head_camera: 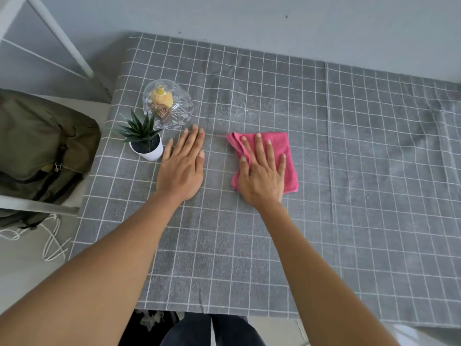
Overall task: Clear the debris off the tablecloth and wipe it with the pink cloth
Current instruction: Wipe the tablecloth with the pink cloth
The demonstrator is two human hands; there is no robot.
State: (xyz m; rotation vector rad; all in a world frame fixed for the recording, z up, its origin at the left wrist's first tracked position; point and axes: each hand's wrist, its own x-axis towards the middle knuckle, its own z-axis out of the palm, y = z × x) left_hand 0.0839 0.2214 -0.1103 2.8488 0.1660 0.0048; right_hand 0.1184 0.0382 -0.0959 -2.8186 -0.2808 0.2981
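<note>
Two hands lie flat, fingers spread: right hand point(262, 176) pressing the folded pink cloth point(282, 148) at tablecloth point(349, 171) centre, left hand point(182, 168) empty at 9 o'clock; faint specks point(239, 112) at 12 o'clock suggest wiping is unfinished.

The tablecloth point(249, 245) is mid-grey, crossed by thin white lines into a regular grid of squares. The folded cloth point(279, 151) on it is a bright, plain pink. A small plant point(138, 129) has dark green spiky leaves, dark soil and a plain white pot point(149, 152). The clear cut-glass dish point(172, 106) holds something pale yellow and something brownish, perhaps wrapped; the glass blurs them. Off the table lies an olive-green backpack point(42, 146) with black straps, beside white cord point(52, 243). The wall point(249, 18) is pale grey-blue.
</note>
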